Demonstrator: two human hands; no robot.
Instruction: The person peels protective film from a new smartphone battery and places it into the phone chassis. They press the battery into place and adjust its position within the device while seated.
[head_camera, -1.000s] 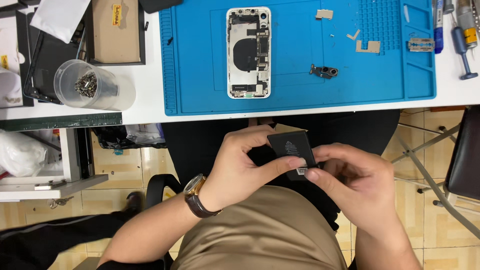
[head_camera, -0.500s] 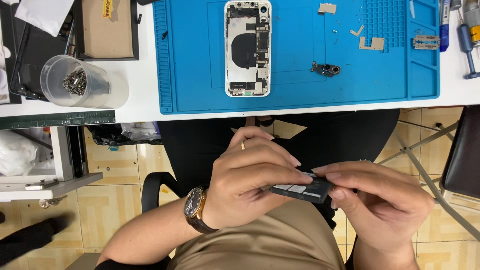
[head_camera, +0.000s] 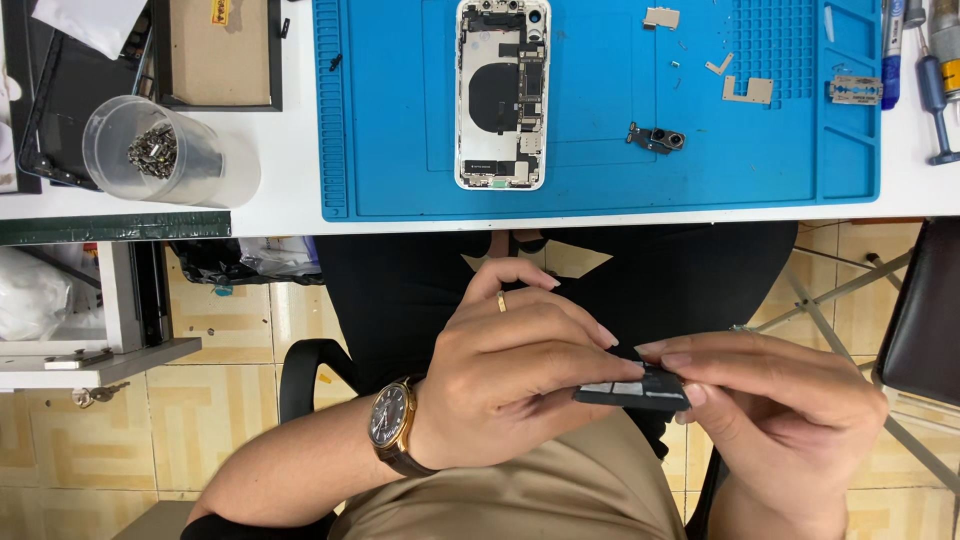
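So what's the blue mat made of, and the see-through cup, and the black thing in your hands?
The blue mat looks like soft matte rubber or silicone, with moulded ridges and little trays. The cup seems to be clear plastic, since the small metal bits show through it. The black slab held by both hands looks smooth, with pale strips along its edge; its material can't be told.

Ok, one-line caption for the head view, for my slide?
Both hands, left and right, grip a flat black rectangular part over the lap, below an opened phone on a blue mat.
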